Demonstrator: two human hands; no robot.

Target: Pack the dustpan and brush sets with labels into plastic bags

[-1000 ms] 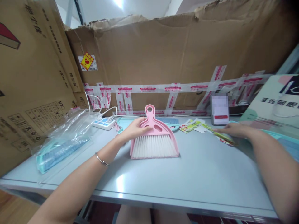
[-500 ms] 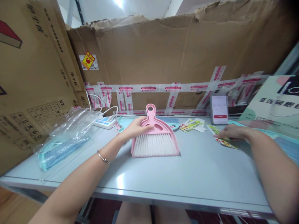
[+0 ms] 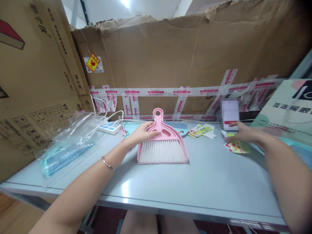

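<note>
A pink dustpan [image 3: 162, 130] with a white-bristled brush nested in it lies in the middle of the grey table [image 3: 200, 185]. My left hand [image 3: 142, 133] rests on the pan's left shoulder, fingers curled over the brush handle. My right hand [image 3: 240, 134] reaches toward the back right, fingers stretched flat over a stack of colourful printed cards [image 3: 236, 147], close to a small white device [image 3: 230, 114]. A silver bracelet sits on my left wrist.
A clear bag holding a teal brush set [image 3: 65, 152] lies at the left. A white power strip [image 3: 108, 127] sits near the back cardboard wall. More cards [image 3: 201, 130] and a teal dustpan [image 3: 179, 127] lie behind the pink one. A printed box [image 3: 285, 110] stands at the right.
My right hand moved from the cards at the right toward the back, nearer the white device. The left hand and the pink dustpan stayed almost still.
</note>
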